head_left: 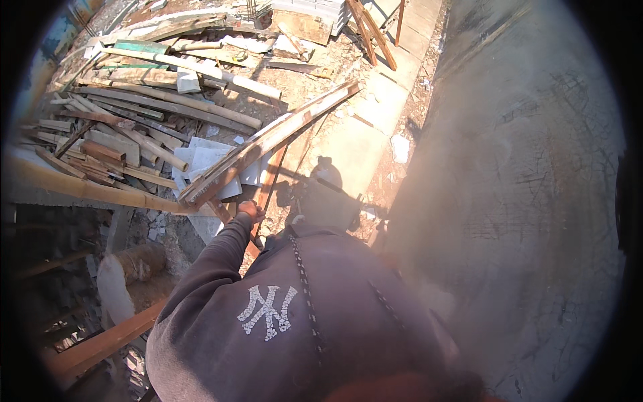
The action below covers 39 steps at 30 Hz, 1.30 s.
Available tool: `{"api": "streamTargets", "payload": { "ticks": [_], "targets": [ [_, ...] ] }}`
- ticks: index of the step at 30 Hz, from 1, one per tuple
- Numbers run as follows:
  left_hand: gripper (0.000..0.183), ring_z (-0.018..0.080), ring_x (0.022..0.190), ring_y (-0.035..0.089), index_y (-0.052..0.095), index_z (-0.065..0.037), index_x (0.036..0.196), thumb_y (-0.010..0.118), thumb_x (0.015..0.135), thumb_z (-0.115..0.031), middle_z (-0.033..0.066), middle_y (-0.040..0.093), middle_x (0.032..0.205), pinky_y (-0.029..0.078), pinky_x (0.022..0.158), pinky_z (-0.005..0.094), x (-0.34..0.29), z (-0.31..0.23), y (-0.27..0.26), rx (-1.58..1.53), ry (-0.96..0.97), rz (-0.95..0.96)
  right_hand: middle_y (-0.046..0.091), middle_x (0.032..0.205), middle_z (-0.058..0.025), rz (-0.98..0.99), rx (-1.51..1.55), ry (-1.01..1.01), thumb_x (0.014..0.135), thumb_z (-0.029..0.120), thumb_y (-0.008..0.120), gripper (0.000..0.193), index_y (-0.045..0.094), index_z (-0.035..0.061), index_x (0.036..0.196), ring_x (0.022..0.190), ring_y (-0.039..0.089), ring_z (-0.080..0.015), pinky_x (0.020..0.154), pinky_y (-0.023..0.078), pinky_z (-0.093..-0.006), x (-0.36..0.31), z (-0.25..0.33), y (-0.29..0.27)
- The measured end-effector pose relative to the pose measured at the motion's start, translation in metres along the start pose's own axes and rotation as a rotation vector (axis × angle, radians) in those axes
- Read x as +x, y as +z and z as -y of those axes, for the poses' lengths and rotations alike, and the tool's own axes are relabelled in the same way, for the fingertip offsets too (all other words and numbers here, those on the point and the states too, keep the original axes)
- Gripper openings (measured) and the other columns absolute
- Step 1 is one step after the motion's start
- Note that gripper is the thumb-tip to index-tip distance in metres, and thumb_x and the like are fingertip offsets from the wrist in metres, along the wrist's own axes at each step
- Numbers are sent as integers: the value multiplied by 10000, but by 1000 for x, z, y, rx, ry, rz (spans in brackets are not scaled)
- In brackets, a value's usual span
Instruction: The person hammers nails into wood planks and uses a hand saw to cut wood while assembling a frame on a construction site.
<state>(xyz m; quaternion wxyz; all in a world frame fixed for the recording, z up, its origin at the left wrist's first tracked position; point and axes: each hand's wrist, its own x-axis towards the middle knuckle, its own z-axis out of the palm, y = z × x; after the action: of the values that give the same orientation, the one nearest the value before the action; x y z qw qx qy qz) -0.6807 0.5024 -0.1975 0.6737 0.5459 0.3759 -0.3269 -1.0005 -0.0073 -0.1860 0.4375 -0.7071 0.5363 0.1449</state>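
My left hand (251, 212) reaches forward from a dark hooded sweatshirt (268, 281) and is closed in a fist. It is just below a long, pale-edged wooden beam (274, 137) that slants up to the right. A reddish-brown timber (271, 177) runs down under the beam and passes beside the fist. What the fingers hold, if anything, is hidden. My right hand does not show; a reddish blur at the lower edge cannot be made out.
A heap of bamboo poles (194, 65) and planks lies at the left, with white sheet pieces (204, 157) by it. A grey wall (509, 201) closes off the right side. A paved strip (368, 134) runs ahead. Brown timbers (372, 33) lean at the far end; a log (134, 268) is at left.
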Motion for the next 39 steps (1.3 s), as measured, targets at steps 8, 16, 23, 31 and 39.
{"api": "streamTargets", "payload": {
  "ticks": [8,16,23,31,39],
  "targets": [
    [199,283,814,755,740,-57,983,642,990,-230,104,698,836,593,582,467,128,-50,-87,1753,290,-398,715,1038,-362,-46,-362,-239,894,339,599,452,749,-63,1037,1054,694,-515,915,521,-554,148,222,4],
    [300,276,662,670,732,-58,1004,682,918,-341,125,699,846,524,553,457,85,25,1,1828,14,-443,720,1075,-307,186,-497,-419,875,361,678,518,704,-69,1163,1069,701,-447,925,534,-482,384,555,79],
    [271,346,1093,735,734,-157,1185,532,1031,-250,155,777,1136,558,954,497,35,31,222,1231,-527,-307,728,1180,-296,157,-714,-744,875,507,715,626,725,-45,1171,1151,701,-418,981,548,-477,623,900,290],
    [273,404,1106,694,753,-210,1111,512,1008,-289,182,729,1175,553,934,511,4,12,315,1167,-663,-402,717,1187,-307,37,-776,-988,703,575,820,810,709,-86,1158,1128,705,-450,979,560,-481,764,1105,510],
    [455,384,1033,694,742,-65,1039,649,891,-485,192,748,1062,539,910,471,-12,-58,372,394,-1014,-906,658,1323,-303,20,-741,-762,657,654,847,1017,629,-97,1308,1189,689,-411,1039,534,-460,787,1106,604]
  ]
}}
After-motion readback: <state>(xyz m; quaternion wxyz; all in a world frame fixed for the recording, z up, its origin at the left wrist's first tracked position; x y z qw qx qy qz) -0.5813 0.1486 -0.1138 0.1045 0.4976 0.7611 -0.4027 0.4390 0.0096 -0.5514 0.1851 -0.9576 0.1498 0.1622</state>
